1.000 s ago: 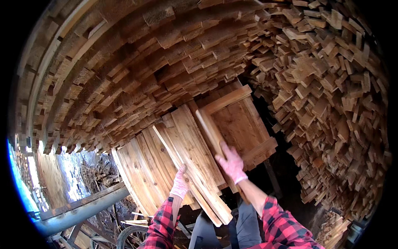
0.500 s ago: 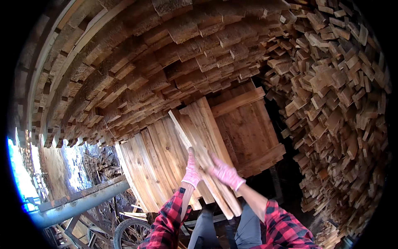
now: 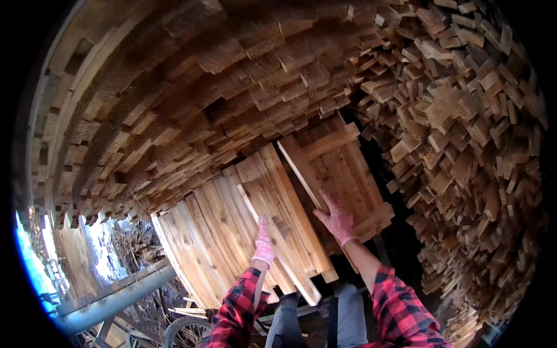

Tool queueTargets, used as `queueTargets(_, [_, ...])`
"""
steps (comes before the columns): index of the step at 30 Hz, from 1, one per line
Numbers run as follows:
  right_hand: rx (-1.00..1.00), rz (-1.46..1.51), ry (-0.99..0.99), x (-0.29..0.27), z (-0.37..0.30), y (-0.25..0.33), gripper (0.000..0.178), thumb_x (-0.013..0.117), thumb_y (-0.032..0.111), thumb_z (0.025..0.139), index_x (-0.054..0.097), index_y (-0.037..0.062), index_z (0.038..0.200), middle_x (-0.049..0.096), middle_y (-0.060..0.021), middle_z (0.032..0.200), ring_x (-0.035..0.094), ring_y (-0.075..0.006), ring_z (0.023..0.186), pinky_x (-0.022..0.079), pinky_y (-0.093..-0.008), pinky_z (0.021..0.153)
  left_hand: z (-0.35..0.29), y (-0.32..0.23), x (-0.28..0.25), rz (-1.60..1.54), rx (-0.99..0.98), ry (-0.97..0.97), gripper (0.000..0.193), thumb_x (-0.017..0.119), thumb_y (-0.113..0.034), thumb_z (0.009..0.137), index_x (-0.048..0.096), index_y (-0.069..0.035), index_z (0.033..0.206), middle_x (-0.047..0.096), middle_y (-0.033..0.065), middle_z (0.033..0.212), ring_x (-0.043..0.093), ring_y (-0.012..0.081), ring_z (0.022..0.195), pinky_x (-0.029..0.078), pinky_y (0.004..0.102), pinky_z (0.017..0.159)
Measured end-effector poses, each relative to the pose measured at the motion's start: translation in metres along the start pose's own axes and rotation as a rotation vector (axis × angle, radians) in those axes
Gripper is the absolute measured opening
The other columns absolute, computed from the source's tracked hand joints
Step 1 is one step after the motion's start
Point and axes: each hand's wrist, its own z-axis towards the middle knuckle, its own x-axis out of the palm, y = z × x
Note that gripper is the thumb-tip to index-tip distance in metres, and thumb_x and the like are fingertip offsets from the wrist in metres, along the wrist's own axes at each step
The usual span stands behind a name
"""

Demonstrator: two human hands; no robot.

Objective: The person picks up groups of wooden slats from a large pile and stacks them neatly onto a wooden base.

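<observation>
Both my hands wear pink work gloves. My left hand [image 3: 264, 242] is at the left edge of a narrow board [image 3: 284, 255], which lies slanted over the other planks; part of its fingers is hidden at the edge. To the right, my right hand [image 3: 337, 221] holds a second board [image 3: 303, 168] by its edge, with the thumb on the left side and the fingers over the top. This second board is tilted, with its light edge showing, above the darker wooden panel [image 3: 342, 168].
A row of planks [image 3: 203, 226] covers the left of the work surface. Stacked boards [image 3: 232, 75] overhang the far side. Piled wood ends [image 3: 464, 139] rise at the right. A blue-grey pipe [image 3: 122, 296] and a bicycle wheel [image 3: 185, 332] are at the lower left.
The two boards, close together before, are now apart. My right hand has moved right with one of them; my left hand has stayed by the other. The view has shifted slightly.
</observation>
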Motion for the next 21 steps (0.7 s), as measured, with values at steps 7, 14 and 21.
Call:
queueTargets(7, [-0.101,-0.276,0.012,0.056,0.01,-0.001,0.077,0.052,0.057,0.097,0.031,0.015,0.158,0.033,-0.0321,0.155,0.039,-0.0489,0.139,0.036,-0.0543,0.113,0.005,-0.006,-0.004,0.453,0.166,-0.089,0.076,0.059,-0.072,0.091,0.058,-0.01,0.135,0.064,0.0087,0.129,0.061,0.0231,0.118,0.053,0.0432,0.095])
queueTargets(14, [-0.01,0.242,0.366,0.0,-0.055,0.045,0.092,0.042,0.079,0.091,0.026,0.0217,0.161,0.027,-0.0261,0.162,0.025,-0.0429,0.151,0.026,-0.0455,0.124,-0.022,0.026,0.055,0.498,0.093,0.103,0.091,0.054,-0.076,0.09,0.048,-0.002,0.143,0.068,0.0165,0.119,0.065,0.0323,0.111,0.053,0.0459,0.094])
queueTargets(21, [-0.032,-0.238,0.007,-0.026,0.026,-0.037,0.068,0.046,0.062,0.1,0.041,0.0234,0.155,0.056,-0.0193,0.139,0.055,-0.0349,0.126,0.048,-0.0449,0.102,-0.008,0.007,0.045,2.219,0.347,-0.07,0.157,0.089,-0.065,0.056,-0.007,0.002,0.159,-0.006,0.033,0.165,-0.008,0.0496,0.153,0.001,0.0609,0.123])
